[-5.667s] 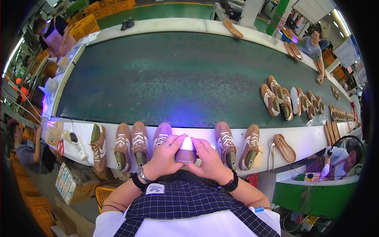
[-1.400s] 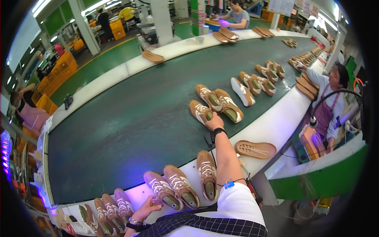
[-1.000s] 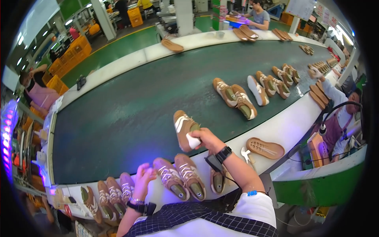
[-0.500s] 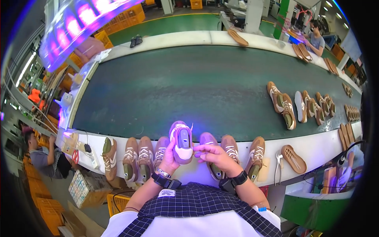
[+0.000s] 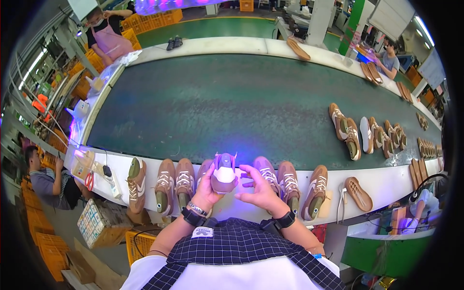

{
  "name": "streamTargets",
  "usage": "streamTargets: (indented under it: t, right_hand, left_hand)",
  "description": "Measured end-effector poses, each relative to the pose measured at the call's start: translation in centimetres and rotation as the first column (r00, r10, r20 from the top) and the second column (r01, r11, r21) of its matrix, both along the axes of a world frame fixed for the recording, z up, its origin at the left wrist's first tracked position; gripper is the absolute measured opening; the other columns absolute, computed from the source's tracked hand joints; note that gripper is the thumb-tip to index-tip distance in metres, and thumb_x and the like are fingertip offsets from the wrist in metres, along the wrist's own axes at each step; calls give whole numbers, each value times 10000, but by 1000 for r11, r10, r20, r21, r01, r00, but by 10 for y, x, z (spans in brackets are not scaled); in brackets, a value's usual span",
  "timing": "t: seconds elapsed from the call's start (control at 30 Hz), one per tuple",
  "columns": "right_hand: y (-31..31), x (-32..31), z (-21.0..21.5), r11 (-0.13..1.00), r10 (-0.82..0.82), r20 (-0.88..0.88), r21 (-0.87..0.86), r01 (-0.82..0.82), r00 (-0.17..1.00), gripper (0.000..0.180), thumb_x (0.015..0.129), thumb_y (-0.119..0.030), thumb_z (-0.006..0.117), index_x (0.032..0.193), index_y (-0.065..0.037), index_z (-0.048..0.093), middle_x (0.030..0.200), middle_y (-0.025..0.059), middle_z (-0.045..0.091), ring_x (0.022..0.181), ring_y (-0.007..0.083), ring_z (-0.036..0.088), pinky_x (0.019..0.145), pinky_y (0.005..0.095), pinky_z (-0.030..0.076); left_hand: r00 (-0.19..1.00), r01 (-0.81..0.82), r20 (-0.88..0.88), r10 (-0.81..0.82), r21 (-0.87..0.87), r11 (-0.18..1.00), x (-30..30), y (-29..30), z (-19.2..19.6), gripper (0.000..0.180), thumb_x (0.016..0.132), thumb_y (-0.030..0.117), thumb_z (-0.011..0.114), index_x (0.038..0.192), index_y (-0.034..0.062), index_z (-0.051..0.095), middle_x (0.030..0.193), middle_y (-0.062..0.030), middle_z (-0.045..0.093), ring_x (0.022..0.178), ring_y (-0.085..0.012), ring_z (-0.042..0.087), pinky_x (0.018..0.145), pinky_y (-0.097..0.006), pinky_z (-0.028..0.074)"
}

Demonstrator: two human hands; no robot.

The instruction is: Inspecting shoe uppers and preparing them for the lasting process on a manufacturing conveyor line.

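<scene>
My left hand (image 5: 207,192) is wrapped round the left side of a brown sneaker (image 5: 224,181) with a white heel patch, held up over the near ledge. The sneaker's heel faces me and its toe points away, mostly out of sight. My right hand (image 5: 265,193) is open just right of the sneaker, fingers spread and thumb apart, holding nothing; whether a fingertip touches the shoe is hard to tell. Brown sneakers with white laces stand on the ledge on both sides: a pair (image 5: 165,186) to the left, another sneaker (image 5: 289,183) beyond my right hand.
A dark green conveyor belt (image 5: 208,101) lies beyond the white ledge (image 5: 246,212), carrying several sneakers (image 5: 352,137) at right. Pincers (image 5: 341,200) and a brown sole (image 5: 358,194) lie right; red scissors (image 5: 89,181) and a power strip (image 5: 112,183) left. Co-workers sit or stand around.
The sneaker has tipped so its heel shows more and its opening less. My right hand's fingers have spread wider. The view has shifted, bringing a co-worker in a pink apron into sight.
</scene>
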State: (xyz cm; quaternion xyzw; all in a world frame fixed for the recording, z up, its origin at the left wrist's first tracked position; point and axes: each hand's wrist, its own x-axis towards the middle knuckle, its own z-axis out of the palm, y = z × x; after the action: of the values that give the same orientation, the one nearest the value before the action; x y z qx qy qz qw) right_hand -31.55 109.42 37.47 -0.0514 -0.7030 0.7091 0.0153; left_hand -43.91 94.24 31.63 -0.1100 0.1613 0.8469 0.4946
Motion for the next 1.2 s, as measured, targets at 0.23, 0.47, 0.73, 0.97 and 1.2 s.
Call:
streamTargets:
  t: [0.23,0.47,0.73,0.97,1.2]
  right_hand:
    - [-21,-20,-1,898,-22,-293,415,148,956,973,651,-304,805,1407,-15,265,1400,208,358,1323,357,333,1077,420,306]
    - [-19,-25,-1,833,-31,-308,517,194,951,951,645,-368,795,1370,20,317,1334,226,432,1247,382,419,1042,422,339]
    - [-7,-32,-9,857,-45,-372,463,227,927,907,648,-403,768,1333,25,355,1298,233,441,1199,371,447,998,429,372]
    - [-24,-47,-19,853,4,-405,479,208,914,861,643,-440,763,1276,8,390,1410,211,288,1307,369,307,1053,411,307]
    - [-31,-52,-18,974,-11,-95,-225,-11,995,786,678,-370,755,1264,17,403,1374,189,357,1300,257,342,1057,381,294]
  left_hand:
    - [996,69,53,-67,-41,997,3,-1,5,427,939,374,461,1287,127,474,1229,-117,552,1101,-305,550,915,-517,465]
    - [998,52,35,-47,-132,990,12,-2,18,399,958,392,412,1256,137,490,1188,-115,567,1053,-282,573,871,-492,495]
    - [604,327,-165,-780,-842,430,-24,-38,38,478,984,397,313,1204,24,518,943,-117,660,908,-267,637,876,-387,491]
    - [205,-485,-976,-80,-172,858,-9,5,33,598,984,449,216,1298,-4,448,1333,-180,443,1296,-274,372,1087,-372,248]
    - [-36,-556,-974,-223,-165,815,-2,7,42,735,956,551,91,1287,42,504,1446,-199,332,1306,-310,349,1102,-427,208]
